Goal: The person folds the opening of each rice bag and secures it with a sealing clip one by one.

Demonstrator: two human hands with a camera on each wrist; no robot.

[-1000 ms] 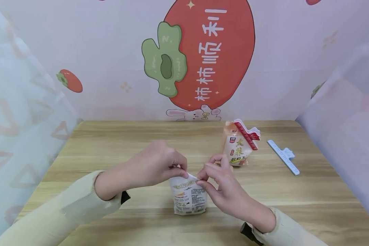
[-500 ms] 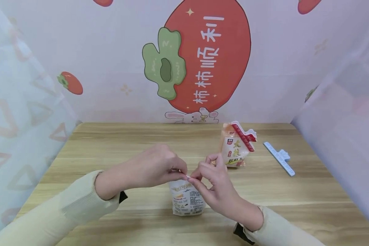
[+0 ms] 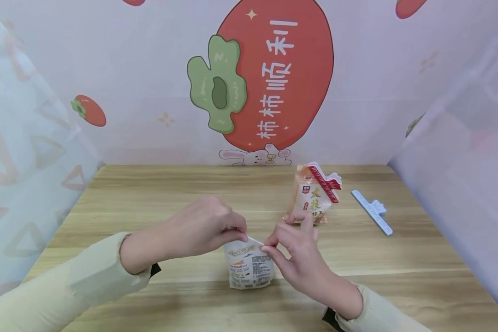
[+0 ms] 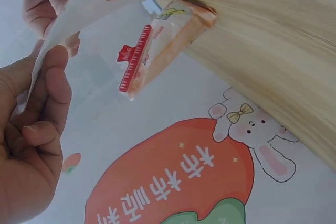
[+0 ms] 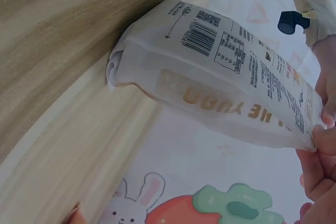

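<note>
A white printed food bag (image 3: 251,267) stands upright on the table in the head view, its top edge drawn straight between both hands. My left hand (image 3: 209,226) pinches the left end of that edge between thumb and fingers. At the other end, my right hand (image 3: 296,256) pinches the corner, its other fingers raised. The right wrist view shows the bag (image 5: 210,72) from the side, with a barcode and gold lettering, its base on the wood. In the left wrist view the bag's top edge (image 4: 58,30) runs between thumb and fingers.
Behind my right hand stands an orange and white snack bag (image 3: 309,198) with a red clip (image 3: 324,184) across its top corner. A light blue clip (image 3: 372,212) lies to its right on the wooden table (image 3: 149,193). A printed curtain (image 3: 149,115) stands behind.
Half a second ago my hands met at the bag's top, nearly touching. Now my right hand is farther right, and the edge is stretched out again between them.
</note>
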